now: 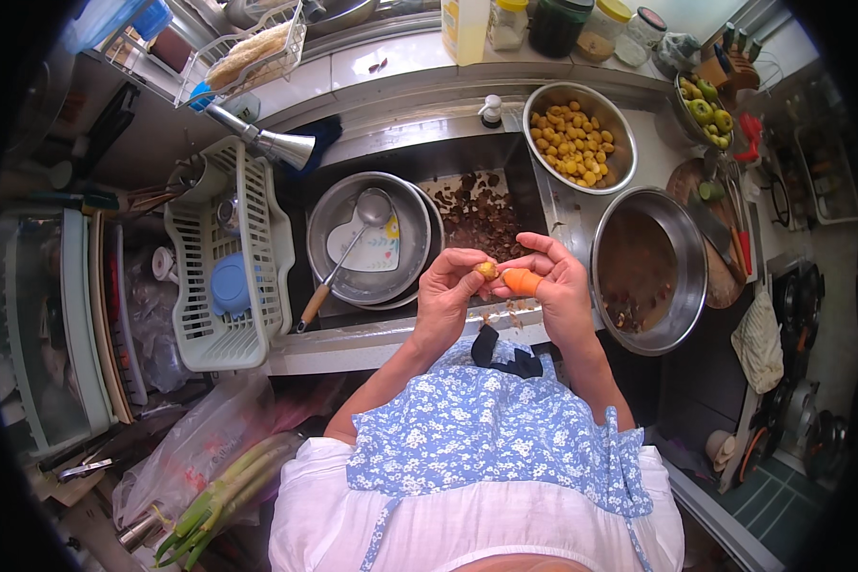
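Over the front edge of the sink, my left hand pinches a small yellow-brown peeled chestnut between thumb and fingertips. From the other side my right hand meets the same chestnut, thumb and forefinger closed at it and the other fingers raised. An orange cover sits on the right thumb. Beyond my hands, dark brown shell pieces litter the sink. A steel bowl of yellow peeled chestnuts stands at the back right. Nearer on the right, a larger steel basin holds brownish water with dark bits.
Left in the sink, stacked metal bowls hold a ladle and a heart-shaped dish. A white dish rack stands left of the sink, under the faucet. A cutting board with a knife lies far right; jars line the back ledge.
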### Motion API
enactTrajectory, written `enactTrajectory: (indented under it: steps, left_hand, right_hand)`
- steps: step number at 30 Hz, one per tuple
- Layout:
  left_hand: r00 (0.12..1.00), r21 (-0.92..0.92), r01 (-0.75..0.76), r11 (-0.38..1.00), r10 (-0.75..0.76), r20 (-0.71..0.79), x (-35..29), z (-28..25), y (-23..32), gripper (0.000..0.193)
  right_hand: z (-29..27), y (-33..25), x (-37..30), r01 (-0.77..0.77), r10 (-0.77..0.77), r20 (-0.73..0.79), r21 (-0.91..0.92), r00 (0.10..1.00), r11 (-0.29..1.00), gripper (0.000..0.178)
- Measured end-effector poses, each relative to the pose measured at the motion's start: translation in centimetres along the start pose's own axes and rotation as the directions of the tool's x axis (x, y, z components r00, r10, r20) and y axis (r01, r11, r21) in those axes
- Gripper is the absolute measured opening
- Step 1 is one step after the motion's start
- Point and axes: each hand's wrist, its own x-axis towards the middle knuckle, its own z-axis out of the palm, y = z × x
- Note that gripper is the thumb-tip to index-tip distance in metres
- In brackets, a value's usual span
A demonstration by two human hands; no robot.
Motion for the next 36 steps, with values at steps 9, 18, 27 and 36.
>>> enactTrajectory:
  steps: [9, 18, 27, 36]
  left_hand:
    - [0.994, 0.209, -0.063, 0.976, 0.043, 0.100, 0.2, -0.2, 0.9, 0.013]
    - [0.994, 0.084, 0.003, 0.996, -0.012, 0.110, 0.4, -0.4, 0.7, 0.011]
    - [0.993, -0.009, 0.033, 0.999, -0.031, 0.116, 0.5, -0.5, 0.6, 0.009]
    - [0.992, -0.009, 0.054, 0.999, -0.053, 0.111, 0.6, -0.5, 0.7, 0.009]
  right_hand:
    - [-0.3, 0.0, 0.4, -0.053, 0.054, 0.063, -0.020, 0.997, 0.998, 0.041]
    - [-0.8, -0.1, 0.6, -0.088, 0.088, 0.082, 0.001, 0.993, 0.996, 0.045]
    - [-0.8, 0.2, 0.6, -0.124, 0.115, 0.105, 0.085, 0.988, 0.989, 0.045]
    - [-0.9, 0.3, 1.0, -0.094, 0.089, 0.125, 0.036, 0.988, 0.995, 0.043]
